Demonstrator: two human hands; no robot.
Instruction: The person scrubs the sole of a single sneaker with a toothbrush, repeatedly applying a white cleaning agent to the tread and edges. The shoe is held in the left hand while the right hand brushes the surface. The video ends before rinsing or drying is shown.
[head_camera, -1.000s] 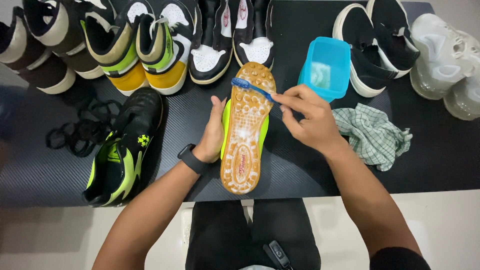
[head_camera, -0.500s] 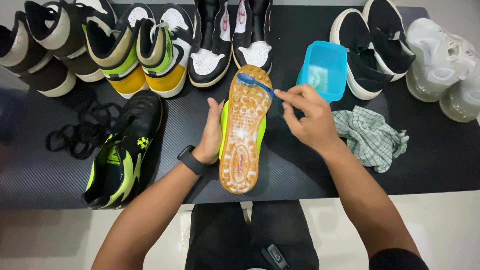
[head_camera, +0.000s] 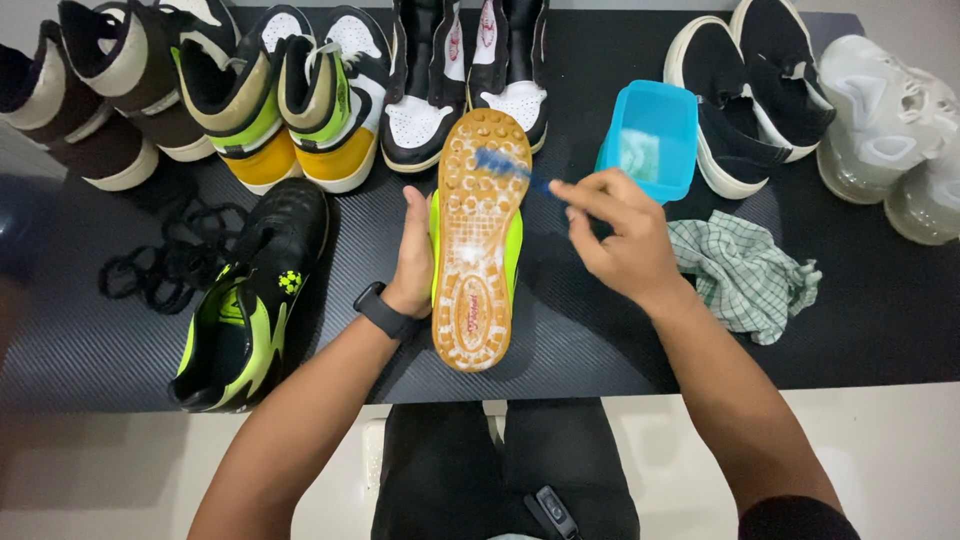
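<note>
On black mat (head_camera: 600, 350), left hand (head_camera: 415, 260) steadies upturned shoe (head_camera: 478, 250); right hand (head_camera: 620, 240) grips brush (head_camera: 505, 165).

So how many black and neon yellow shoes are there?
2. One shoe lies sole up, steadied by the left hand while the right hand brushes it. Its mate sits upright to the left, beside loose black laces.

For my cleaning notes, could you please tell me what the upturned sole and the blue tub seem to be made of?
Sole: probably rubber, matte tan gum colour, with moulded studs and wet sheen.
Blue tub: likely plastic, smooth, slightly translucent walls.
</note>
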